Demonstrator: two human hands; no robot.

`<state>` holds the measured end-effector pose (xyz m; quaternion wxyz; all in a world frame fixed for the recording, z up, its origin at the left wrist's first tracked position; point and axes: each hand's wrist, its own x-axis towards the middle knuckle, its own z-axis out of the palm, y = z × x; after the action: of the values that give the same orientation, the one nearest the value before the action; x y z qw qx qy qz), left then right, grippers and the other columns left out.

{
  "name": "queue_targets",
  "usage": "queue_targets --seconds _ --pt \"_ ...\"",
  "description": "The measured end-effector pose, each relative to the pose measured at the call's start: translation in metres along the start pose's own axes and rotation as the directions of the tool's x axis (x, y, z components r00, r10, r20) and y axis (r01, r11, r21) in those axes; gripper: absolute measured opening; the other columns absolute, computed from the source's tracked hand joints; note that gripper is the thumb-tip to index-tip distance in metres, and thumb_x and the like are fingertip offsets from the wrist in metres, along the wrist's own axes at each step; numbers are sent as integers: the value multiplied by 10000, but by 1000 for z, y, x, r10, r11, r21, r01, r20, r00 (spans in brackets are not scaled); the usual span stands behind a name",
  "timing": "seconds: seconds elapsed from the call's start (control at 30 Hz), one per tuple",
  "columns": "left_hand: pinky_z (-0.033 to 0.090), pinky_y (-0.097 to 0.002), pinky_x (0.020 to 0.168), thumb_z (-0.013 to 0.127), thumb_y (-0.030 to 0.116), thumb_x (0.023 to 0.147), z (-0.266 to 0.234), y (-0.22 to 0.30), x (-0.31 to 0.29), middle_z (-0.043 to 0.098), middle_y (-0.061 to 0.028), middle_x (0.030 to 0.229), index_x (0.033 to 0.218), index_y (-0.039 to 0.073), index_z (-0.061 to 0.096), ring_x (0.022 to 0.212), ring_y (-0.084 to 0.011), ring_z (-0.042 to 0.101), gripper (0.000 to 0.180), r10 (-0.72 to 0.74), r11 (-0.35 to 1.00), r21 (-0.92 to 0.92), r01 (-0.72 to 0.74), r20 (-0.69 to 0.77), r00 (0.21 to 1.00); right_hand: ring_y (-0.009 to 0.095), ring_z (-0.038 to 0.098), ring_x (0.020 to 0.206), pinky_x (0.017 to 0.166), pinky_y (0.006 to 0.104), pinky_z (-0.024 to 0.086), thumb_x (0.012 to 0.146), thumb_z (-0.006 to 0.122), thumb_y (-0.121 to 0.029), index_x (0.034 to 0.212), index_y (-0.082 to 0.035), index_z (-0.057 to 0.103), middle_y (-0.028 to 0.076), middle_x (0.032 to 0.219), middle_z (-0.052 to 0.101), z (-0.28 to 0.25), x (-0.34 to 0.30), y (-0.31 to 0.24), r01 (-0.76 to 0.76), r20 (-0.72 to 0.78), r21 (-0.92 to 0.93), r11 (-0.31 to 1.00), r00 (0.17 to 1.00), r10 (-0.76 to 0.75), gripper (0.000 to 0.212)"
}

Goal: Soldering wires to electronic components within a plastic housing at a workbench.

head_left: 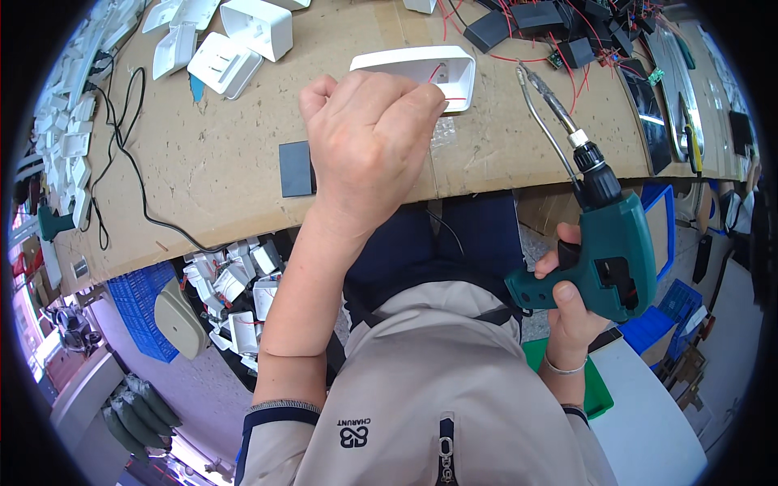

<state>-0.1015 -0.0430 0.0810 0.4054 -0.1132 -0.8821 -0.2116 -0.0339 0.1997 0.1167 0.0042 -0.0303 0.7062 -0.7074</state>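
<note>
My left hand [369,150] is closed over the near edge of a white plastic housing [413,57], its knuckles up. Short red wires [455,99] show inside the housing right beside the fingertips, and what the fingers pinch is hidden. My right hand [574,312] grips the handle of a green soldering gun [628,243], a finger by the black trigger. The gun's hot tip and thin metal feed tube point up and away over the table, to the right of the housing. A dark flat rectangular block [297,169] lies beside my left wrist.
White housings [227,63] stand at the table's far left, near a black cable [130,154]. Black boxes with tangled red wires [535,20] pile up at the far right. Below the table's left edge is a heap of white parts [235,283] next to a blue basket [142,312].
</note>
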Motion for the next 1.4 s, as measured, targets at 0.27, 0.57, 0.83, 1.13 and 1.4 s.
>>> queue_targets --seconds 0.27,0.57,0.83,1.13,1.4 --pt "262 -375 725 716 111 643 -3 3 -1 561 40 790 707 135 644 753 -158 519 100 -76 991 115 70 50 996 212 639 770 665 314 550 730 755 -168 1249 86 432 248 1107 582 -3 -8 4 -41 55 2 999 998 40 662" --pt "244 -475 895 674 141 679 -6 4 6 560 -38 1016 685 109 661 1002 -235 481 35 -63 974 225 41 95 993 209 635 830 731 319 535 747 748 -146 1263 66 448 207 1164 577 -11 -19 7 -92 215 -66 994 971 104 634" --pt "221 -538 965 656 149 716 -5 9 17 565 -55 1099 696 90 688 1136 -267 463 69 -100 970 239 41 242 965 203 629 829 730 306 517 758 714 -44 1161 50 518 161 1022 600 -5 -16 7 3 317 -161 987 947 48 458" --pt "222 -538 969 651 143 719 -2 6 19 562 -47 1068 685 74 680 1091 -257 472 82 -140 974 213 82 277 950 186 649 796 697 268 521 743 723 -8 1143 109 531 142 905 642 6 -23 10 -11 211 -228 974 976 60 458" --pt "233 -520 963 644 134 721 -9 -1 14 573 -48 1056 691 60 669 1056 -252 491 84 -172 973 190 127 242 955 184 642 797 688 263 519 744 714 14 1162 102 521 145 929 626 8 -20 11 29 239 -214 976 971 24 469"
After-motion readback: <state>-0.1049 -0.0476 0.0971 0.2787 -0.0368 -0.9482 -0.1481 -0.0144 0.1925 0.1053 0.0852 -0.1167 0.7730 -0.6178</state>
